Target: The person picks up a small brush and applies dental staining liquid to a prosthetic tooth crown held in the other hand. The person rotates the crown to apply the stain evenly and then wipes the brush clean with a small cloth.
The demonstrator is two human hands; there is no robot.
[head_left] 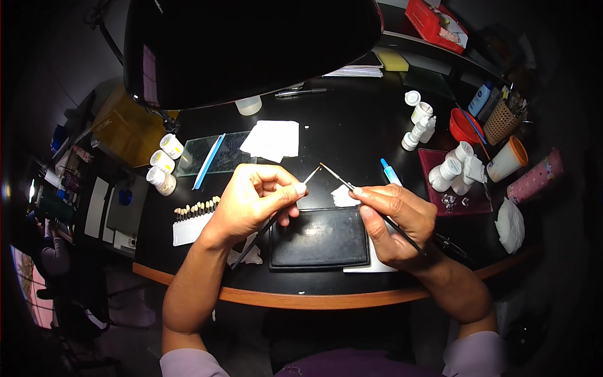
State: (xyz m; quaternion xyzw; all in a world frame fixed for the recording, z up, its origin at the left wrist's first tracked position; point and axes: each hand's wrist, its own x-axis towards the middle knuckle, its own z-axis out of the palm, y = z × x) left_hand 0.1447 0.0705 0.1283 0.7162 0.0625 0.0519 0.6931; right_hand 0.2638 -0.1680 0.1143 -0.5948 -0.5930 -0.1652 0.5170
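My left hand (257,201) is closed on a thin dark-handled tool (248,244), its fine tip pointing up and right. My right hand (396,223) pinches a slim dark-handled brush (410,240). The two tips nearly meet above the desk, with a tiny amber bit there; I cannot tell if they touch. Below them lies a black rectangular pad (319,239), with white crumpled paper (344,196) behind it. A blue pen-like item (390,171) lies right of the paper. A strip of small tooth-shaped tabs (191,229) is left of my left hand.
A black lamp head (251,44) overhangs the desk (339,119). White jars (162,178), a glass slab (191,154) and paper squares (270,138) stand or lie left. At right are a maroon tray (474,204), bottles, a red bowl (465,125) and cups. Another person's sleeve (55,257) shows far left.
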